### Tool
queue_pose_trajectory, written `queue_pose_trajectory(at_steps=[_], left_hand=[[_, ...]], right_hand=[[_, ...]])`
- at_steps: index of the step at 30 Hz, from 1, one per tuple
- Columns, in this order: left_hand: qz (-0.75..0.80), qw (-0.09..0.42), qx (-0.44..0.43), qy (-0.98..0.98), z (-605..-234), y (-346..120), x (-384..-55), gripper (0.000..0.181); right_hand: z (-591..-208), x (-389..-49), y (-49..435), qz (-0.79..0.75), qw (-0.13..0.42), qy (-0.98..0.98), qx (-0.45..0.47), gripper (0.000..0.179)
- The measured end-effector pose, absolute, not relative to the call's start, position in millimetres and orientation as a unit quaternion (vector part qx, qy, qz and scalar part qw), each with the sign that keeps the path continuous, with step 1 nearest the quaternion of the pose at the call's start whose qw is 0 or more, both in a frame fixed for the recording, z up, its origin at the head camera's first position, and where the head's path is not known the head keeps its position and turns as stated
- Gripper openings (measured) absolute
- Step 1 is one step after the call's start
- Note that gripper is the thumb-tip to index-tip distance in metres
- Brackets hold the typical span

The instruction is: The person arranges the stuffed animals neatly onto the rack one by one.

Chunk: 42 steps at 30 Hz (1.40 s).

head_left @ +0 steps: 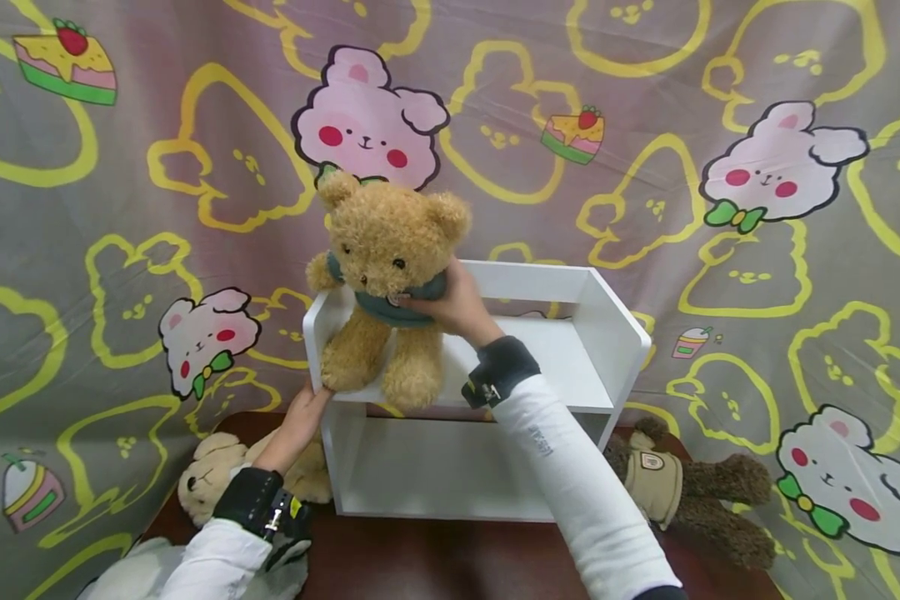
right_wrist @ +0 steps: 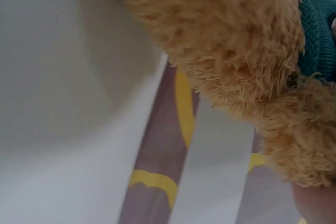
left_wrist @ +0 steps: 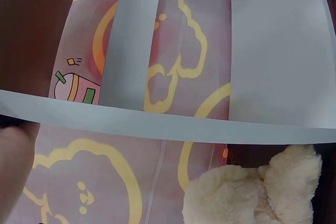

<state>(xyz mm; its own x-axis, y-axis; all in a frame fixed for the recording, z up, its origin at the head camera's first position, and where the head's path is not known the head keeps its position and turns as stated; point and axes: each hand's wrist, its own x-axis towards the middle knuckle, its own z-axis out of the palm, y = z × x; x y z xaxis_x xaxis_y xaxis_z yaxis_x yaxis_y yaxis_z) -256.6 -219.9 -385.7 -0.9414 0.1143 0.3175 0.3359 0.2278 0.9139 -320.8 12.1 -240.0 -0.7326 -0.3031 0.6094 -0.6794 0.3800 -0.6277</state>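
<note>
A tan teddy bear (head_left: 399,242) in a teal sweater is upright at the left end of the white shelf's (head_left: 555,350) upper board, its feet at the front edge. My right hand (head_left: 461,304) grips it round the chest, thumb across the sweater front. Curly tan fur (right_wrist: 226,35) fills much of the right wrist view. My left hand (head_left: 303,421) is at the front edge of the shelf's left side panel, just below the bear's foot. In the left wrist view the left hand (left_wrist: 16,166) meets the white panel (left_wrist: 184,128), its fingers hidden.
A cream plush dog (head_left: 210,471) lies left of the shelf, with a grey-and-white plush (head_left: 138,571) nearer me. A dark brown bear (head_left: 720,492) in a beige top lies at right. All are on the dark red-brown table (head_left: 420,558), before a patterned curtain (head_left: 510,100).
</note>
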Motion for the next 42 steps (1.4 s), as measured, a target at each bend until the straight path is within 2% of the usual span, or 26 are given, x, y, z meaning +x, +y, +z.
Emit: queue_pose_trajectory(at_steps=[7,14,23,29,35,42], left_hand=[[-0.596,0.079,-0.114,-0.791,-384,-219,-255,0.055],[-0.6,0.073,-0.107,-0.79,-382,-217,-255,0.057],[-0.604,0.086,-0.12,-0.783,-386,-217,-257,0.057],[-0.604,0.081,-0.116,-0.784,-387,-217,-258,0.058],[-0.589,0.077,-0.093,-0.799,-386,-219,-258,0.057],[-0.592,0.083,-0.096,-0.796,-385,-219,-258,0.058]], right_hand=[[-247,-325,7,0.425,0.169,-0.852,0.253,0.072],[-250,-328,4,0.359,0.168,-0.895,0.204,0.067],[-256,-332,1,0.297,0.115,-0.936,0.148,0.076],[-257,-332,6,0.282,0.104,-0.944,0.132,0.077],[-253,-331,8,0.27,0.129,-0.945,0.132,0.075],[-251,-330,8,0.267,0.2,-0.925,0.18,0.066]])
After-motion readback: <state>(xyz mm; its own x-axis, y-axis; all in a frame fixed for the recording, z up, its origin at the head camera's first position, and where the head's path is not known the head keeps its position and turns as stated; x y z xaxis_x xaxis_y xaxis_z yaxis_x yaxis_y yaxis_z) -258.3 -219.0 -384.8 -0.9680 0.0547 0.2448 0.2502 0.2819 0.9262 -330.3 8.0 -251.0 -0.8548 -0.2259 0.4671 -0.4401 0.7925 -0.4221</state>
